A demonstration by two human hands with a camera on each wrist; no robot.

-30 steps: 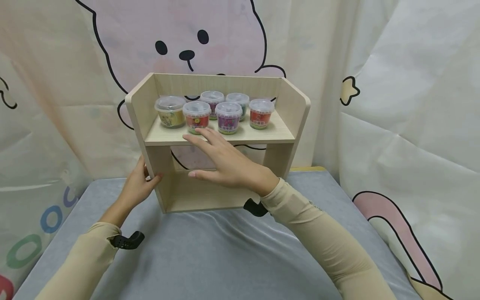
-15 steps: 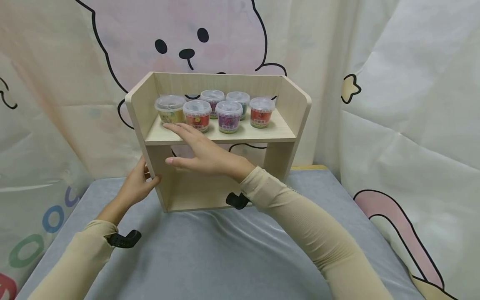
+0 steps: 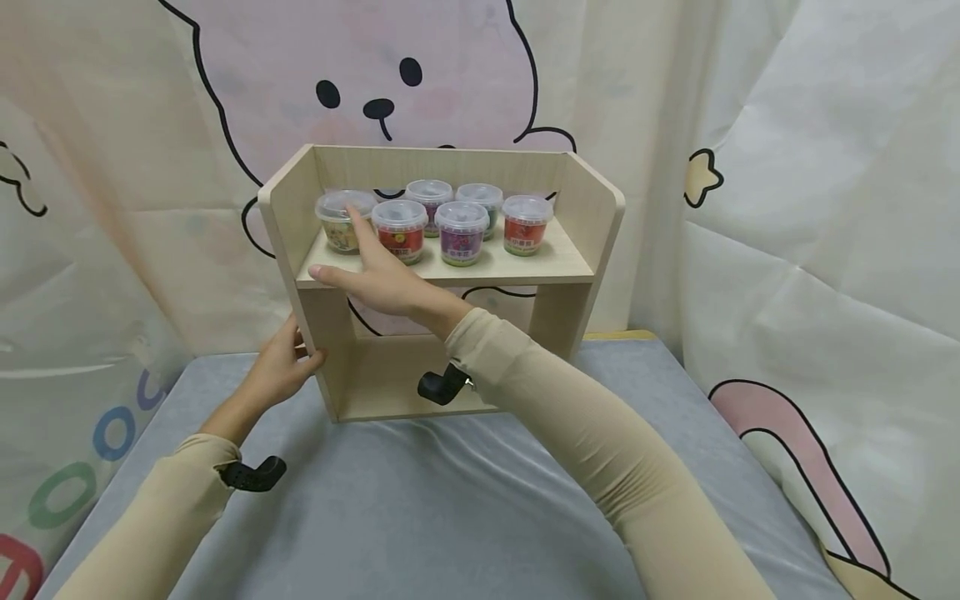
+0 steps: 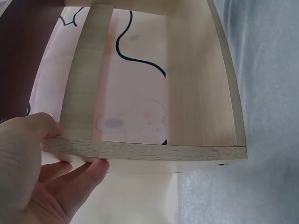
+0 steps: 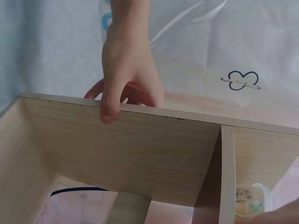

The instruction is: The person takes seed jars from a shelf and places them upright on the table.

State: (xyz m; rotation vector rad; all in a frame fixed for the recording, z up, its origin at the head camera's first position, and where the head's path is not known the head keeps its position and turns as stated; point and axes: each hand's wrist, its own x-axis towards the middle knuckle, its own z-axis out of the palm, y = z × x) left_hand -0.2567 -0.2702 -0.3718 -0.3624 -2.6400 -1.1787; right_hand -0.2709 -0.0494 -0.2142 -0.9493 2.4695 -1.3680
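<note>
A small two-tier wooden shelf point(image 3: 450, 281) stands on the table, with several lidded plastic tubs on its upper board. My left hand point(image 3: 277, 367) grips the left side panel, thumb on the inner face and fingers outside, as the left wrist view also shows. At the upper board's left end, my right hand point(image 3: 386, 283) reaches to the yellow-labelled tub point(image 3: 337, 236). Its index finger overlaps the lid and its thumb sticks out to the left, fingers spread. Beside that tub is a red-labelled tub point(image 3: 400, 237), then a purple-labelled tub point(image 3: 461, 240).
Another red-labelled tub point(image 3: 525, 233) stands at the right of the upper board, and two more tubs stand behind. A blue-grey cloth point(image 3: 450, 500) covers the table. A printed curtain point(image 3: 630, 100) hangs close behind the shelf.
My right hand has moved left and up along the upper board, from in front of the middle tubs to the yellow-labelled one. The left hand keeps its grip on the side panel.
</note>
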